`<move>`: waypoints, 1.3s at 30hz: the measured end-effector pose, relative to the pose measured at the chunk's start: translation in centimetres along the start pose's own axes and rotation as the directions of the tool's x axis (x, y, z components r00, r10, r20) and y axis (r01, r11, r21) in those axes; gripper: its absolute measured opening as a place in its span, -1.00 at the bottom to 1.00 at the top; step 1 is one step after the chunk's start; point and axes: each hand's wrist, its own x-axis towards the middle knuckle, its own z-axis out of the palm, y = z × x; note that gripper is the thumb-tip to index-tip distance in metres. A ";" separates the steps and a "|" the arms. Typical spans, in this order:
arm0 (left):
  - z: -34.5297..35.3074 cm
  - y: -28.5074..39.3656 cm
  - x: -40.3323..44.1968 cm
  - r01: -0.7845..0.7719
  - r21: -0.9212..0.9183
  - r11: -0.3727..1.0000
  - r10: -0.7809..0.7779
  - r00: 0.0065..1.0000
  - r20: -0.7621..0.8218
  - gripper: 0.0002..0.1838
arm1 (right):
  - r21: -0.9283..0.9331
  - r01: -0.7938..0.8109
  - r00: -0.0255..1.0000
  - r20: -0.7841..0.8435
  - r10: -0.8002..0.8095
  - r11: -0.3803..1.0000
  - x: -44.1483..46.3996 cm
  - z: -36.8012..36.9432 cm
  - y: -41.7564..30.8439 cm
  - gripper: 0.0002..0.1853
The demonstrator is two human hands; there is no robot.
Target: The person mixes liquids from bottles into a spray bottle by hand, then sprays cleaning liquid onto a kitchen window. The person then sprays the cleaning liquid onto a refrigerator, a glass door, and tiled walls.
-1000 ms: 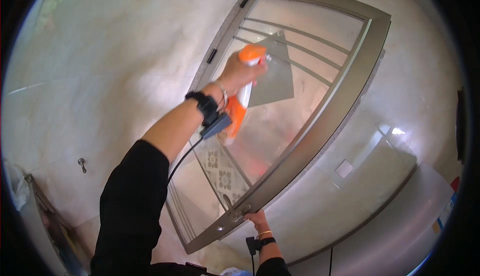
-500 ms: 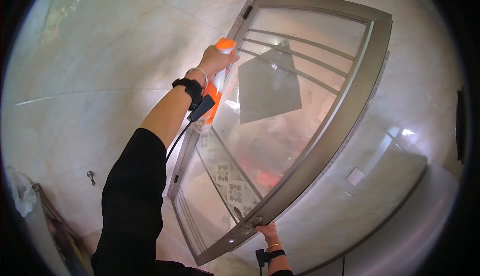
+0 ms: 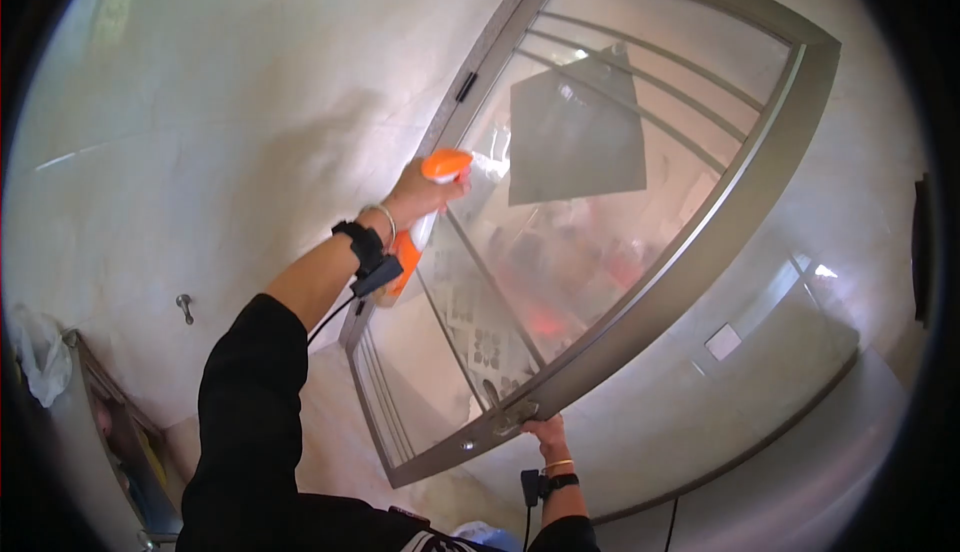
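My left hand (image 3: pixel 420 197) is wrapped round the neck of a spray bottle (image 3: pixel 407 260) with an orange trigger head and an orange label. The bottle is tilted, its head close to the glass panel (image 3: pixel 570 252) of a metal-framed door (image 3: pixel 690 297). At the door's lower edge my right hand (image 3: pixel 548 434) is closed at the door handle (image 3: pixel 515 416). Its fingers are partly hidden there. A grey rectangle (image 3: pixel 578 127) shows on the glass, below several curved bars.
Pale marbled tile wall (image 3: pixel 200 182) surrounds the door, with a small metal hook (image 3: pixel 184 308) on the left. A cabinet (image 3: pixel 110 422) with a plastic bag (image 3: pixel 42 357) stands at lower left. A white wall plate (image 3: pixel 722 342) is on the right.
My left hand and the spray bottle have moved down along the glass. The door appears higher and further right in view. My right hand stays at the handle.
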 end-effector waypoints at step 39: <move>9.0 -29.2 -39.4 0.315 0.507 0.802 -0.329 0.942 -0.065 -0.70 | 0.009 -0.096 0.995 0.024 0.096 0.995 0.1 -0.1 -0.6 -0.45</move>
